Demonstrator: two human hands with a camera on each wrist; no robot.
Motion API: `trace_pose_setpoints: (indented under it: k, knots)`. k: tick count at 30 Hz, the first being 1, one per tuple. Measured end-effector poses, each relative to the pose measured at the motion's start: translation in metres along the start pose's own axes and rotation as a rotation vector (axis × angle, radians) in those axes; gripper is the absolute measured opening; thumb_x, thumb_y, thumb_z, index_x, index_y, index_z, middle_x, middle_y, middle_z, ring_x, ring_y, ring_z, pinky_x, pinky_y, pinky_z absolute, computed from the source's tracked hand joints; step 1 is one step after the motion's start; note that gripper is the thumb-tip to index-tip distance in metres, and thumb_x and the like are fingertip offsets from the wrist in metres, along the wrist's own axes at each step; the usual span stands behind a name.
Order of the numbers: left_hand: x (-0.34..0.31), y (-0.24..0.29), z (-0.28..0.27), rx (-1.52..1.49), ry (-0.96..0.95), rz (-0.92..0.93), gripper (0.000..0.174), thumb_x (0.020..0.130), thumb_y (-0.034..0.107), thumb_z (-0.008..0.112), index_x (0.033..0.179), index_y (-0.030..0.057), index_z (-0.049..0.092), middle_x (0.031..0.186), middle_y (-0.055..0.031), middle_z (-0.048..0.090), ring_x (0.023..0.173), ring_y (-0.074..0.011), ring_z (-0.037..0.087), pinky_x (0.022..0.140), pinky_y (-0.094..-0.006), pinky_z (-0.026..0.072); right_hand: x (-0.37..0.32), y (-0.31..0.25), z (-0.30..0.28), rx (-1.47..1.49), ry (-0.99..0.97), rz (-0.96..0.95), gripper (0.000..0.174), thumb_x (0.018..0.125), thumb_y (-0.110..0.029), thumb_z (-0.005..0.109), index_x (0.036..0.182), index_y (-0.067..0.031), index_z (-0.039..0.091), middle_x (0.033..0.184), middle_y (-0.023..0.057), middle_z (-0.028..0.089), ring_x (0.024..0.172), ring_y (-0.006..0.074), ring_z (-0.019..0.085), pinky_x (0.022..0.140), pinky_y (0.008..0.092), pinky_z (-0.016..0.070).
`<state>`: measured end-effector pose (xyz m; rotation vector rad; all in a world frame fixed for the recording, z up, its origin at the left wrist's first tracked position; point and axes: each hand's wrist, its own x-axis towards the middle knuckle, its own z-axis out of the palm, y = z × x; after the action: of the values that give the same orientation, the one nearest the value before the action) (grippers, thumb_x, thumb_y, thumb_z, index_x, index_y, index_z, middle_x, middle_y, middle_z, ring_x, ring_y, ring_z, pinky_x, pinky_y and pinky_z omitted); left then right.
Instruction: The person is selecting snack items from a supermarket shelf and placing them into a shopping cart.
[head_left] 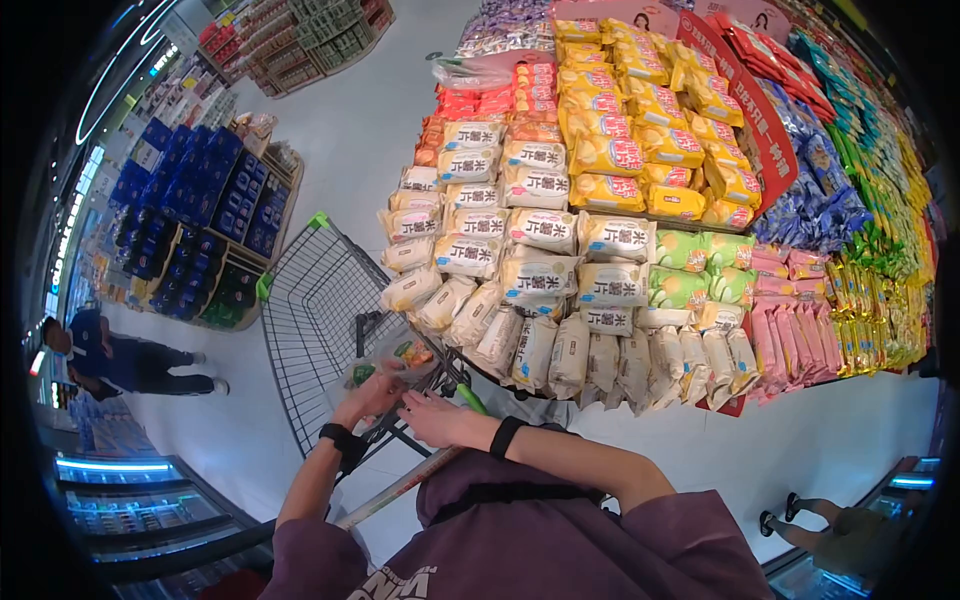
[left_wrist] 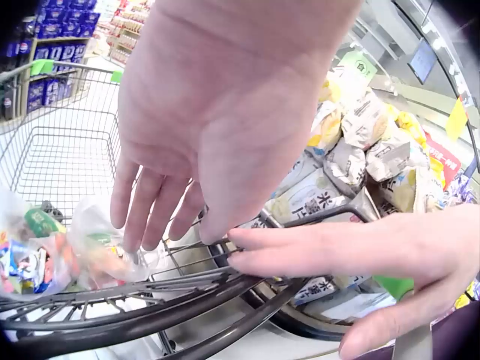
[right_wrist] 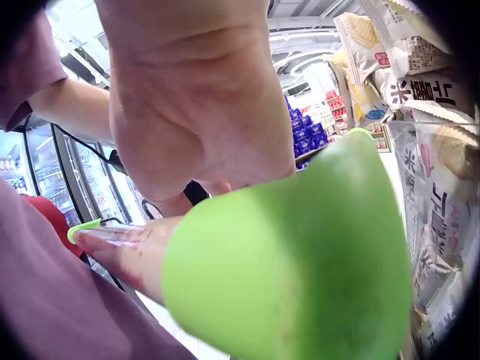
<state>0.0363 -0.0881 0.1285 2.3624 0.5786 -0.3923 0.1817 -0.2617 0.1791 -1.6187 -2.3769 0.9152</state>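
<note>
A wire shopping cart (head_left: pixel 283 345) stands in front of me, with clear plastic bags (head_left: pixel 405 352) of packaged goods at its near end. Over these bags my left hand (head_left: pixel 372 398) reaches down. Its fingers are loosely extended in the left wrist view, the fingertips right at the top of one bag (left_wrist: pixel 101 251). My right hand (head_left: pixel 432 418) is beside it, over the cart's near rim, fingers stretched toward the left hand and nothing seen in them. Below the right wrist is the cart's green handle end (right_wrist: pixel 285 277), joined to the handle bar (head_left: pixel 400 487).
A large display of white chip packs (head_left: pixel 540 275) and yellow packs (head_left: pixel 605 140) stands close on the right. Stacked blue cartons (head_left: pixel 205 175) are beyond the cart. One person (head_left: pixel 120 350) stands at left, another (head_left: pixel 850 535) at lower right. Freezers (head_left: pixel 140 505) line the lower left.
</note>
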Motion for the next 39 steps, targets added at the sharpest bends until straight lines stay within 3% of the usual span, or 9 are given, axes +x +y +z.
trace_pose_setpoints:
  k: [1,2,5,10,13,16,25,32,39]
  knots:
    - [0.0,0.016,-0.012,0.011,-0.002,0.01,0.032,0.092,0.017,0.057,0.122,0.0049,0.06,0.103,-0.0158,0.07,0.09,-0.029,0.07,0.08,-0.0372,0.053,-0.003,0.0,0.0,0.004,-0.006,-0.003,0.06,0.089,-0.024,0.06,0.138,0.0029,0.038,0.149,0.0284,0.027,0.142,0.0399,0.023,0.114,0.0542,0.0241]
    - [-0.003,0.034,-0.022,-0.005,0.051,0.004,0.022,0.088,0.019,0.057,0.097,0.0025,0.069,0.083,-0.0178,0.069,0.08,-0.0329,0.067,0.073,-0.0405,0.0522,-0.006,-0.001,0.001,-0.022,0.005,-0.016,0.06,0.089,-0.024,0.061,0.137,0.0032,0.04,0.148,0.0291,0.029,0.141,0.0404,0.025,0.113,0.0537,0.0259]
    - [-0.001,0.058,-0.046,0.13,0.02,-0.07,0.023,0.09,0.019,0.056,0.101,0.0033,0.068,0.079,-0.0152,0.07,0.073,-0.0312,0.068,0.07,-0.0394,0.0528,-0.014,-0.003,-0.001,-0.013,-0.022,-0.065,0.06,0.088,-0.024,0.062,0.137,0.0041,0.04,0.148,0.0288,0.028,0.141,0.0405,0.024,0.113,0.0549,0.026]
    - [-0.006,0.136,-0.088,0.134,0.059,-0.085,0.026,0.092,0.019,0.055,0.091,-0.0046,0.067,0.071,-0.0135,0.07,0.068,-0.023,0.07,0.066,-0.0341,0.0533,-0.046,0.001,-0.015,0.096,0.265,-0.281,0.035,0.084,-0.017,0.063,0.11,0.004,0.056,0.123,0.0197,0.055,0.121,0.0325,0.05,0.096,0.0434,0.0452]
    - [-0.006,0.166,-0.109,-0.03,0.163,-0.061,0.026,0.091,0.02,0.059,0.082,-0.0043,0.064,0.062,-0.0134,0.062,0.052,-0.0225,0.059,0.053,-0.0341,0.0458,-0.088,0.003,-0.06,0.202,0.253,-0.409,0.023,0.084,-0.015,0.063,0.1,0.0007,0.058,0.111,0.0138,0.059,0.111,0.0306,0.055,0.09,0.0404,0.0483]
    - [0.005,0.159,-0.13,-0.208,0.348,-0.138,0.028,0.094,0.023,0.059,0.081,-0.0011,0.063,0.056,-0.0032,0.054,0.047,-0.0097,0.049,0.046,-0.0275,0.0389,-0.137,-0.005,-0.104,0.167,0.354,-0.409,0.017,0.083,-0.014,0.063,0.095,-0.0024,0.058,0.101,0.0094,0.06,0.103,0.0283,0.058,0.085,0.0391,0.0499]
    - [0.035,0.243,-0.187,-0.376,0.79,0.137,0.009,0.094,0.01,0.058,0.092,0.0016,0.062,0.064,0.0052,0.052,0.052,-0.001,0.042,0.046,-0.0201,0.0324,-0.252,0.027,-0.207,-0.145,0.833,-0.346,0.018,0.076,-0.004,0.061,0.093,-0.0026,0.06,0.087,0.0084,0.059,0.085,0.0244,0.058,0.076,0.0363,0.0502]
    - [0.063,0.344,-0.177,-0.351,0.535,0.258,0.02,0.092,0.017,0.062,0.104,0.0008,0.061,0.086,-0.0021,0.066,0.072,-0.0075,0.062,0.058,-0.0226,0.0472,-0.265,0.108,-0.275,-0.429,1.098,-0.044,0.033,0.074,-0.001,0.061,0.107,-0.0007,0.057,0.099,0.0116,0.056,0.101,0.0294,0.054,0.088,0.0395,0.0454]
    - [0.081,0.389,-0.145,-0.386,0.342,0.329,0.03,0.092,0.019,0.063,0.116,0.0015,0.058,0.109,-0.0062,0.064,0.089,-0.0099,0.062,0.069,-0.0252,0.0517,-0.264,0.166,-0.295,-0.567,1.049,0.17,0.04,0.076,-0.009,0.067,0.113,-0.0029,0.055,0.111,0.0126,0.055,0.108,0.0303,0.05,0.096,0.0424,0.0402]
